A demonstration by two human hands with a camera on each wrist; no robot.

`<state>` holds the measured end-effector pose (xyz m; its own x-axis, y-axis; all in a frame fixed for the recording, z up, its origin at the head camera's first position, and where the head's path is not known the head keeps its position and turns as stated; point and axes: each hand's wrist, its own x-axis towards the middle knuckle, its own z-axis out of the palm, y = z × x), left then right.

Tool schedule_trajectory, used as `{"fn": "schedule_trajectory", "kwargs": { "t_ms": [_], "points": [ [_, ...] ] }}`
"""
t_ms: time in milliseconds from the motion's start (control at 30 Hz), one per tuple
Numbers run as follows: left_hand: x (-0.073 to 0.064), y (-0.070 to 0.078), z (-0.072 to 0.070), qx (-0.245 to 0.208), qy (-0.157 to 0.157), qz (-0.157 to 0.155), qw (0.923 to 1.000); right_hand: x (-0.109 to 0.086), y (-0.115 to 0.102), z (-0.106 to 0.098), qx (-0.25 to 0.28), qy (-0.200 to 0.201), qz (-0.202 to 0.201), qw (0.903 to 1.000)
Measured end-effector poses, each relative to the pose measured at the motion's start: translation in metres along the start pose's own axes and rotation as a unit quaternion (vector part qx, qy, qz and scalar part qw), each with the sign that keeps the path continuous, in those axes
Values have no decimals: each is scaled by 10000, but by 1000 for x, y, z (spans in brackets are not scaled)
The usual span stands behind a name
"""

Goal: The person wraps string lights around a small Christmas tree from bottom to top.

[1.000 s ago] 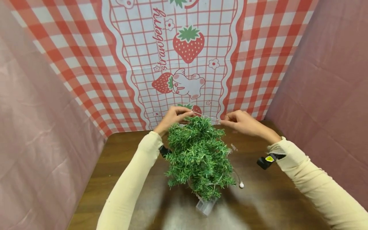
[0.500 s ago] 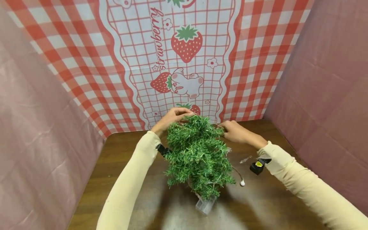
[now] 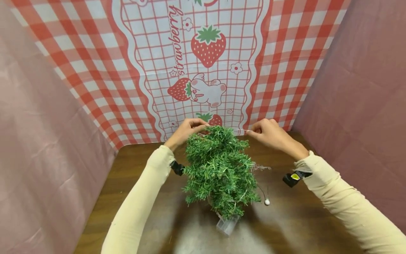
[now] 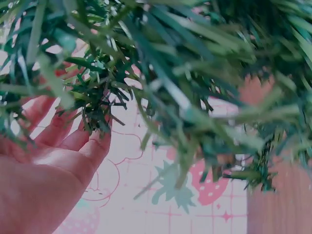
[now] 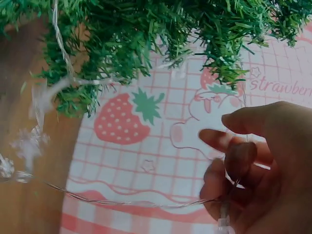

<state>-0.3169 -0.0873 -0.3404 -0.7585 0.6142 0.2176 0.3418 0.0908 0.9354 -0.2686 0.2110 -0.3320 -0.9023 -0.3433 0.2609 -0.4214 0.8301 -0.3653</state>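
- Light string (image 5: pixel 131 203): thin clear wire, runs into the right hand's fingers; one strand stretches from the right hand left to the treetop, another loops down on the right hand's near side.
- Right hand (image 3: pixel 269 134): fingers curled, pinching the wire; clear of the branches.
- Green tree (image 3: pixel 221 169): between the two hands, bushy, top about level with them, bulk on their near side.
- Left hand (image 3: pixel 187 132): at the treetop's left edge, thumb and fingers toward the branches; tips hidden by needles in the left wrist view, cannot tell if they pinch anything.
- Clear ornaments (image 5: pixel 30 146): on the string, nearer the person than the right hand, beside the tree; shape blurred.
- White ball (image 3: pixel 267 202): on a thin wire at the tree's right side, further toward the person from the right hand.
- Clear box (image 3: pixel 227 226): at the tree's foot, well apart from both hands.
- Worktop (image 3: pixel 285 225): brown wood, under everything.
- Strawberry-print cloth (image 3: pixel 285 53): red-white check, upright beyond both hands.
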Motion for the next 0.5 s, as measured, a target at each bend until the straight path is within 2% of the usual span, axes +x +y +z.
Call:
{"fn": "schedule_trajectory", "kwargs": {
  "t_ms": [67,133,233,367,500],
  "points": [
    [-2,1,0,63,31,120,9999,-1,-1,-5,-325,224,18,9992],
    [-4,3,0,174,144,264,9994,-2,-1,-9,-465,258,71,9986],
    [-7,5,-2,428,350,438,9975,-4,0,-14,-306,218,154,9992],
    [-9,6,-2,410,526,474,9966,-6,2,-21,404,69,444,9982],
    [-9,5,-4,185,768,445,9959,-6,4,-27,1370,-124,666,9883]
  ]
}}
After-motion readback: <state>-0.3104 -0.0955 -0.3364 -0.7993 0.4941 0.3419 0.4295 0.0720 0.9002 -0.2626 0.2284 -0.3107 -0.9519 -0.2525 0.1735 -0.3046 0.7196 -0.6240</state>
